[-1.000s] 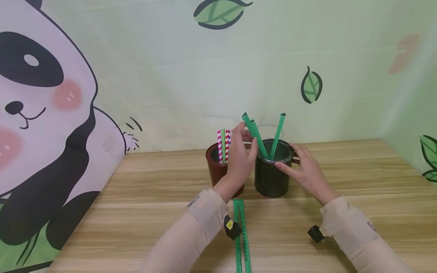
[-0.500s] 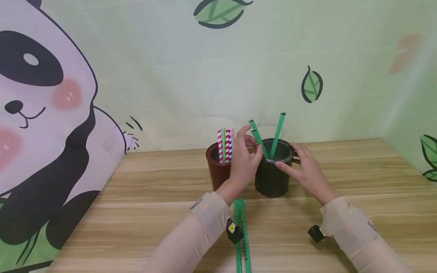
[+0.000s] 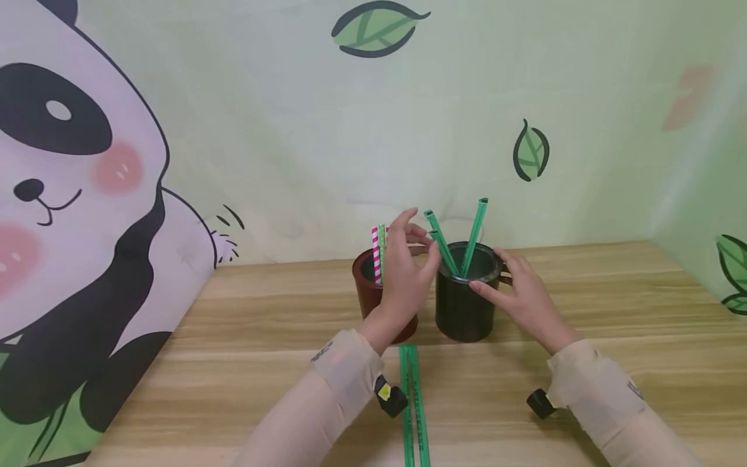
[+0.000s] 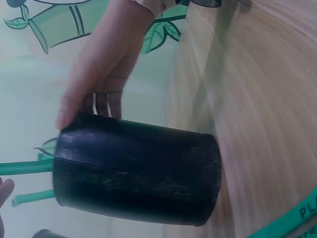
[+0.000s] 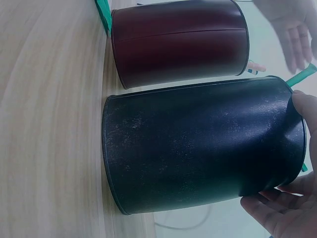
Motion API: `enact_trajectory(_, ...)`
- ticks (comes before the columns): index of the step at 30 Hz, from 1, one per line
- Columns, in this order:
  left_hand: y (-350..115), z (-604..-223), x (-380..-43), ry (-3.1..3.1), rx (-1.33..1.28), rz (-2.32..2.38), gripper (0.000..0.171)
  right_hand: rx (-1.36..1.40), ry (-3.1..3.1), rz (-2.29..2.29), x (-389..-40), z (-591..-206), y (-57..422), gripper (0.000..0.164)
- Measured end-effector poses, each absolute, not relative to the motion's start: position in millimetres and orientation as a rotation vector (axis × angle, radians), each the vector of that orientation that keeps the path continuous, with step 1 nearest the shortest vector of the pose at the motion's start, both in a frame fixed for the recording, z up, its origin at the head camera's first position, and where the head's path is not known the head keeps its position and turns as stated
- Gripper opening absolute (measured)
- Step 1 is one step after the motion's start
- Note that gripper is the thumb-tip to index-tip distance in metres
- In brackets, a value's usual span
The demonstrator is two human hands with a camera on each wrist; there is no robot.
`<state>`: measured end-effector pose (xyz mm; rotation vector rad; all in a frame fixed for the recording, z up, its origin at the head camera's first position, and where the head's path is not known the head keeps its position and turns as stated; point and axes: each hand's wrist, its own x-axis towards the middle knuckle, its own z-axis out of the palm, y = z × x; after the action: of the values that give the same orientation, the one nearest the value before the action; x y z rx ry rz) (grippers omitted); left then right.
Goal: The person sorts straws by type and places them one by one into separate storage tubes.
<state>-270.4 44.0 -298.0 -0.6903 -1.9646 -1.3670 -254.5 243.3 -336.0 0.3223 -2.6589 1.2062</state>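
Observation:
A black cup [image 3: 465, 311] stands upright on the table, with green-wrapped straws [image 3: 474, 237] leaning out of its top. My right hand [image 3: 528, 295] grips this cup at the rim, thumb at the front and fingers round the far side. Left of the straws, my left hand [image 3: 408, 266] hovers with loosely bent fingers and nothing in it. The right wrist view shows that left hand [image 5: 292, 29] apart from the black cup. Partly hidden behind it is a dark red cup [image 3: 373, 295] holding striped paper straws [image 3: 376, 253].
More green-wrapped straws [image 3: 417, 408] lie side by side on the wooden table [image 3: 262, 363], in front of the cups. Behind the table hangs a pale green backdrop [image 3: 292, 162] with a panda [image 3: 134, 272] drawn at the left. Small black cameras [image 3: 541, 403] sit at the wrists.
My left hand lowered the green-wrapped straws deeper into the black cup, then let go and drew back slightly left. The right hand stays on the cup.

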Motion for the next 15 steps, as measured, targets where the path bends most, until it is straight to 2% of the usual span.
enact_trajectory(6, 36.5, -289.8, -260.7, -1.914, -0.746, -1.338, 0.05, 0.323, -2.645, 1.19, -254.1, -337.1, 243.9, 0.083)
enact_trajectory(15, 20.8, -292.6, -244.0, -1.87, -0.84, -1.2, 0.031, 0.326, -2.64, 1.18, -254.8, -337.9, 242.7, 0.083)
